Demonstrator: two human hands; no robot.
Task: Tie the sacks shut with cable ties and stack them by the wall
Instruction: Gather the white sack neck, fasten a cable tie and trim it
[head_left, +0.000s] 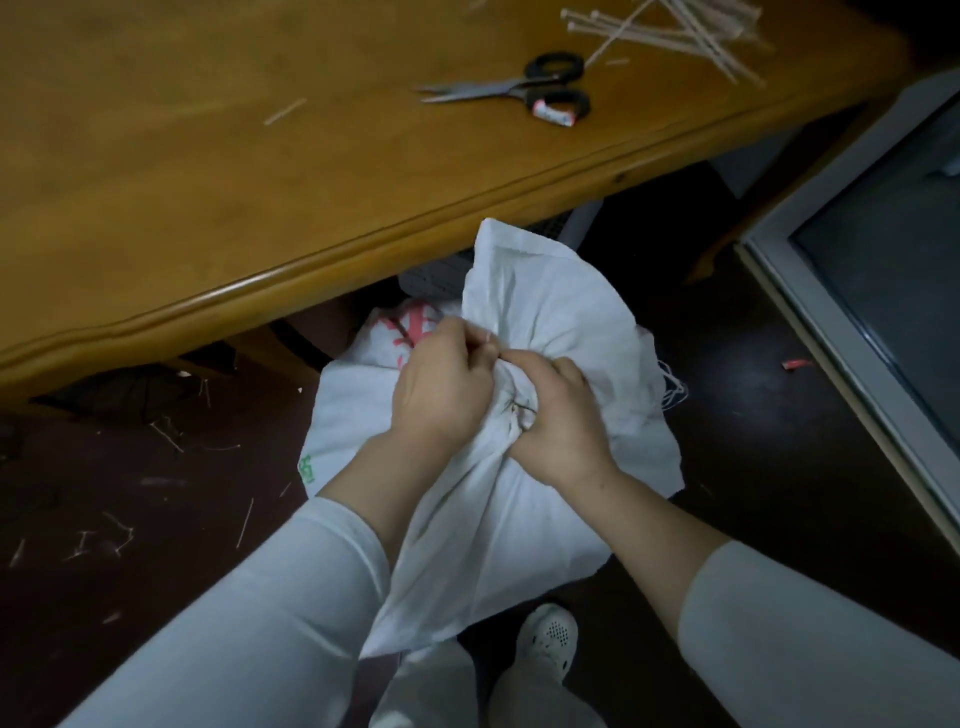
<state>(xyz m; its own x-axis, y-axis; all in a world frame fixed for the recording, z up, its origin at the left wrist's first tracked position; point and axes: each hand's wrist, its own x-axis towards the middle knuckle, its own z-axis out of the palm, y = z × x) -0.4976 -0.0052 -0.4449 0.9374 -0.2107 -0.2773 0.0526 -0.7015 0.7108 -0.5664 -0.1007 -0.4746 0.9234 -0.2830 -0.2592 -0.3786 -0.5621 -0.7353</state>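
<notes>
A white woven sack (540, 306) with red and green print stands on the dark floor in front of me, its mouth bunched into a neck. My right hand (561, 421) is clenched around that neck. My left hand (441, 384) pinches at the gathered cloth right beside it, fingertips touching the right hand's; a thin pale strip shows between them, too small to tell as a cable tie. A loose pile of pale cable ties (675, 31) lies on the wooden table (208, 182) at the far right.
Black-handled scissors (519, 85) lie on the table near the ties. Cut tie ends litter the floor (119, 535) at left. A grey framed panel (857, 260) leans at right. My white shoe (548, 639) is just below the sack.
</notes>
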